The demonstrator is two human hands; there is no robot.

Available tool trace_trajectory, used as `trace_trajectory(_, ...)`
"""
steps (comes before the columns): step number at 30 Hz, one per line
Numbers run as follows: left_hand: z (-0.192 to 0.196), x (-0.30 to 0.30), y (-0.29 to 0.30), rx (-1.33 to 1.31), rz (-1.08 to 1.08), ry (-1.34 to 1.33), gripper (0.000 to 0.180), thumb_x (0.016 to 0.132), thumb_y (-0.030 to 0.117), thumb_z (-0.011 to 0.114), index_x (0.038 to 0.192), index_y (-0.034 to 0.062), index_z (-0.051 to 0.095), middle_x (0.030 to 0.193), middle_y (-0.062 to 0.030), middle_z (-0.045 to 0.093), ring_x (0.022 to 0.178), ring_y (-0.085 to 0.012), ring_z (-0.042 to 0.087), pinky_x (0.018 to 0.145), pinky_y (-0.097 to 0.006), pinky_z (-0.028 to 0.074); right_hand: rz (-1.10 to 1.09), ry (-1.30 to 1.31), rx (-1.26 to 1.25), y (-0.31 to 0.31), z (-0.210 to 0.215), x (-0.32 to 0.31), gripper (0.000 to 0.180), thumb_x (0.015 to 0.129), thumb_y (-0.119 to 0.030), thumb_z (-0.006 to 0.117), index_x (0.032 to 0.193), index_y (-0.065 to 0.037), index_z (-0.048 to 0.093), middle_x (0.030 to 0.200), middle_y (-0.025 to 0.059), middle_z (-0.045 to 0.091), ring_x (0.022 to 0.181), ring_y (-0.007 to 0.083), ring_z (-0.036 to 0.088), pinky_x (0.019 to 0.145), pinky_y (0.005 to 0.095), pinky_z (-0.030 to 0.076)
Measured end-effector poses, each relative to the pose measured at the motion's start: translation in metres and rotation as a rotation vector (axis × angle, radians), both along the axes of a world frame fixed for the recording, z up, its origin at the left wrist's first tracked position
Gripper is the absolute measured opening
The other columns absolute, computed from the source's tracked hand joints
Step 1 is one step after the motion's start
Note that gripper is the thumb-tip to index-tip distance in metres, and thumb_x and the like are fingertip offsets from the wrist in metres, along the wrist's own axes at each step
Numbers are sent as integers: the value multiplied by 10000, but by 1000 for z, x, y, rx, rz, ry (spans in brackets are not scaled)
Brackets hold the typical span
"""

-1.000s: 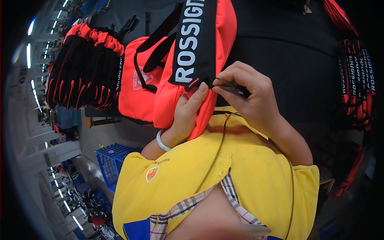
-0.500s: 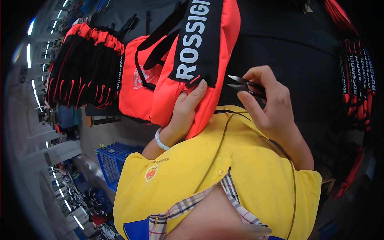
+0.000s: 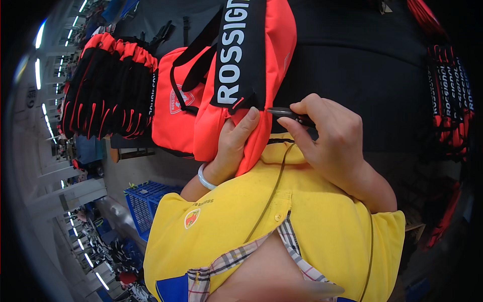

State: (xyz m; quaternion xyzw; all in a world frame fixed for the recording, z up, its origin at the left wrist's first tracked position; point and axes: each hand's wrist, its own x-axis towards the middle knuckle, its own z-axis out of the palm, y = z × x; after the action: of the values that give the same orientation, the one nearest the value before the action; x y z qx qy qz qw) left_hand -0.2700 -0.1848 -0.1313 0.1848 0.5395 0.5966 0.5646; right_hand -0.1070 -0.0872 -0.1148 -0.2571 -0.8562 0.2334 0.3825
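Note:
My left hand [image 3: 236, 143] grips the lower edge of a bright orange-red fabric bag [image 3: 261, 65] with a black strap carrying white lettering. My right hand [image 3: 329, 136] pinches a small pair of black thread snips [image 3: 292, 115], their tips pointing left toward the bag's edge next to my left thumb. A pale bracelet [image 3: 204, 178] circles my left wrist. The bag lies on a black table surface [image 3: 372, 70]. My yellow shirt [image 3: 282, 221] fills the lower middle of the view.
A stack of black and red gloves [image 3: 108, 90] lies at the left beside another orange bag [image 3: 176, 110]. More black and red straps [image 3: 450, 100] hang at the right edge. A blue plastic crate [image 3: 146, 201] stands on the floor at lower left.
My right hand drew the snips away to the right, then brought them back left to the bag's edge. My left hand kept its hold on the bag.

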Motion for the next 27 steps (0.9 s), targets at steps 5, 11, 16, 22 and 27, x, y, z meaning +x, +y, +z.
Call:
trace_trajectory(5, -3, -2, -2, 35, -26, 14, 206, 1002, 243, 522, 965, 67, 623, 777, 41, 598, 669, -20, 522, 578, -167, 380, 7, -21, -14, 0, 2, 0, 239, 770, -148, 778, 804, -22, 578, 693, 91, 622, 585, 225, 635, 510, 284, 478)
trace_trajectory(11, -3, 0, 0, 57, -12, 3, 208, 1001, 241, 528, 979, 58, 624, 796, 37, 605, 686, -19, 528, 588, -166, 387, -6, -66, 23, 0, 5, 0, 229, 772, -150, 772, 797, -30, 578, 679, 79, 611, 566, 220, 620, 500, 298, 467)
trace_trajectory(16, -10, -4, -1, 94, -17, -12, 225, 998, 246, 523, 1003, 40, 615, 858, -16, 642, 737, -65, 594, 635, -194, 458, -19, -130, 131, 1, 9, 1, 223, 738, -132, 774, 795, -41, 578, 677, 68, 599, 582, 233, 611, 505, 305, 465)
trace_trajectory(22, -14, -4, -2, 155, -51, -58, 236, 1003, 239, 504, 1041, 26, 598, 931, -69, 674, 801, -113, 655, 686, -226, 526, -142, -157, 262, -5, 11, -6, 274, 683, -168, 746, 728, -100, 484, 594, 19, 482, 552, 164, 546, 477, 280, 422)
trace_trajectory(27, -11, -2, -1, 141, -26, -68, 227, 1010, 215, 487, 1056, 26, 605, 936, -67, 675, 797, -109, 654, 682, -223, 524, -140, -105, 166, -7, 6, -8, 276, 705, -180, 752, 746, -94, 494, 592, 25, 494, 538, 179, 555, 470, 289, 426)
